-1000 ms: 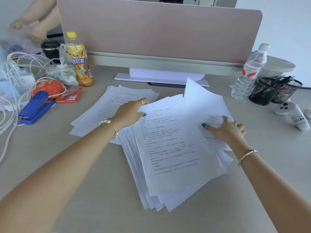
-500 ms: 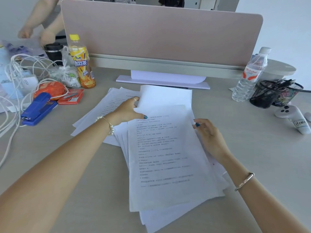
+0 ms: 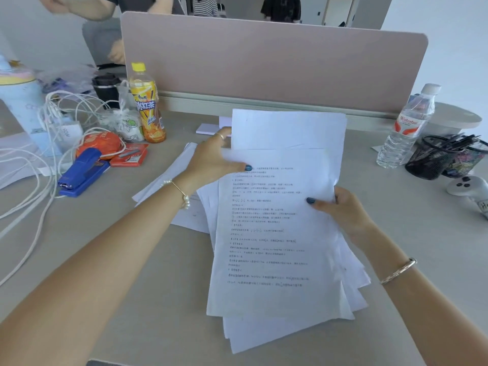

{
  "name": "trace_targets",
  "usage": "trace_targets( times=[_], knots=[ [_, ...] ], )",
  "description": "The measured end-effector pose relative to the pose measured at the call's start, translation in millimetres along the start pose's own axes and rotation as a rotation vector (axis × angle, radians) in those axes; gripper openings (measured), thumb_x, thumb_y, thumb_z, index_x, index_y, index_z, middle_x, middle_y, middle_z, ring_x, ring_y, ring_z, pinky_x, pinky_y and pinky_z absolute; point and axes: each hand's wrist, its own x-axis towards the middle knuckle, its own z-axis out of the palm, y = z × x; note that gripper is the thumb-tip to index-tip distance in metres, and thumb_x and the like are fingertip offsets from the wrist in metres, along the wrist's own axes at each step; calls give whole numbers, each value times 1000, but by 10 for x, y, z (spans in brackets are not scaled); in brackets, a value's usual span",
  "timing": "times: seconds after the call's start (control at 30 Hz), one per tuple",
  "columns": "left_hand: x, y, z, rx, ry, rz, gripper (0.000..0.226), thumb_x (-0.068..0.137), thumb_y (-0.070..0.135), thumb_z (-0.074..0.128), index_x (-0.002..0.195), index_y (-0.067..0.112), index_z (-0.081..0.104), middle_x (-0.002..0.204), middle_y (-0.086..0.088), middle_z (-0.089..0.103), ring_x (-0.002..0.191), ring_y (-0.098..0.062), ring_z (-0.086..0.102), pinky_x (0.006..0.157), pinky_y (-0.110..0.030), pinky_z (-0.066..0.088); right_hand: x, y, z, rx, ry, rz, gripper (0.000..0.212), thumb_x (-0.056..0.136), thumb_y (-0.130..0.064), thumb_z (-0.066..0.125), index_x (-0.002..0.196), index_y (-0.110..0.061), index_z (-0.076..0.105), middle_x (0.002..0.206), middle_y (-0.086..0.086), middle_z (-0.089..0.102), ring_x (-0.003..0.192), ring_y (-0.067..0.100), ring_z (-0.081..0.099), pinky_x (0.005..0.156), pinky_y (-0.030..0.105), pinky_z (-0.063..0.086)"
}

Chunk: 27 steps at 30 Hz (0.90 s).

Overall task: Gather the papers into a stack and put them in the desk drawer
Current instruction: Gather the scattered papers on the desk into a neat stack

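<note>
A loose stack of white printed papers (image 3: 274, 233) is held between both hands above the grey desk (image 3: 132, 299), its far end lifted. My left hand (image 3: 211, 161) grips the stack's left edge near the top, thumb on the printed sheet. My right hand (image 3: 343, 207) grips the right edge, thumb on top. The sheets are fanned and uneven at the near end. A few more sheets (image 3: 169, 191) lie flat on the desk under my left wrist. No drawer is in view.
Left of the papers lie a blue stapler (image 3: 81, 173), a red staple box (image 3: 130, 155), an orange tea bottle (image 3: 148, 107) and tangled white cables (image 3: 31, 180). A water bottle (image 3: 408, 128), mesh pen holder (image 3: 443, 157) and white controller (image 3: 470, 188) stand right. A pink divider (image 3: 264, 62) closes the back.
Both hands have drawn the spread sheets together and raised the stack off the desk. My right hand moved from flat on the right sheets to gripping the stack's right edge.
</note>
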Motion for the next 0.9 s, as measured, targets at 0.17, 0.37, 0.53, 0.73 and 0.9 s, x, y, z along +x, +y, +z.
trace_targets(
  times=[0.17,0.37,0.53,0.73,0.9],
  knots=[
    [-354,-165,56,-423,178,-466,111,60,42,84,147,27,16,143,6,35,131,-13,35,104,-36,35,-75,-84,30,274,57,-85,24,83,-8,67,107,-4,66,100,10,71,79,19,72,70,33,57],
    [-584,-218,57,-685,-191,-502,36,80,27,71,115,21,65,112,-2,71,102,-20,68,85,-38,55,1,-323,229,409,78,-161,22,86,-7,61,107,-14,63,103,6,70,90,22,69,77,35,55],
    [-325,-70,-213,-576,-14,-439,27,86,17,65,113,13,62,95,4,67,93,-18,66,63,-16,55,257,-409,420,260,-188,-69,50,82,4,61,128,-14,53,111,-1,71,101,19,68,79,33,59],
    [-108,-611,-475,182,-63,-637,73,92,61,21,112,3,60,128,-19,55,128,-34,40,110,-40,25,419,-235,850,302,-140,-60,48,79,21,49,111,-12,61,91,-3,74,78,9,71,64,27,58],
    [-120,-1109,-537,445,-63,-736,74,85,62,41,134,6,40,140,-24,36,132,-38,27,105,-43,27,615,-134,1248,234,-96,35,43,70,7,61,111,-6,61,109,16,69,96,30,68,82,45,57]
  ],
)
